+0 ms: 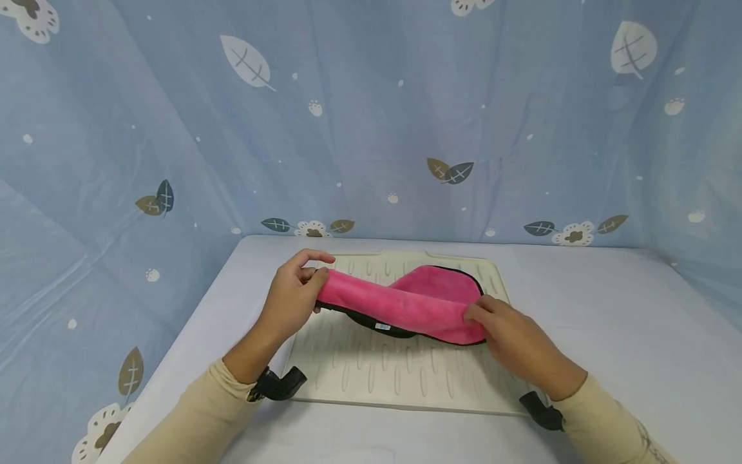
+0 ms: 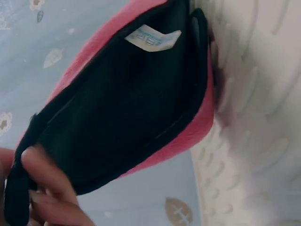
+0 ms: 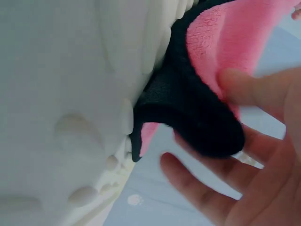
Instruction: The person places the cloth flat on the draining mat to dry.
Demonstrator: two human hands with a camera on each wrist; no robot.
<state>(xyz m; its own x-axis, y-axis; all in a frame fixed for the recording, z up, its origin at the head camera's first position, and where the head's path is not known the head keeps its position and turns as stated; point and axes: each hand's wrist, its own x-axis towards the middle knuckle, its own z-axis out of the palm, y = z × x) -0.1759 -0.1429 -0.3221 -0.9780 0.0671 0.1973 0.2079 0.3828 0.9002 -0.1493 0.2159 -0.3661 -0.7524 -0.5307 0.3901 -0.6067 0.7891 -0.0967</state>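
Observation:
A pink plush cloth piece with black edging (image 1: 400, 308) is held up, stretched slantwise between my two hands above the ribbed cream mat (image 1: 377, 386). My left hand (image 1: 290, 296) pinches its left end between thumb and fingers, higher than the right end. My right hand (image 1: 516, 335) grips the lower right end, thumb on the pink face and fingers behind. In the left wrist view the black underside (image 2: 108, 103) forms a hollow, with a white label (image 2: 153, 38) on it. Behind the folded front part, a rounded pink flap (image 1: 440, 283) stands up.
The mat lies on a white-covered table (image 1: 608, 322). Blue leaf-patterned curtains (image 1: 371, 129) enclose the table at the back and sides. A black wrist device (image 1: 281, 383) sits at the left cuff, and another (image 1: 542, 411) at the right cuff.

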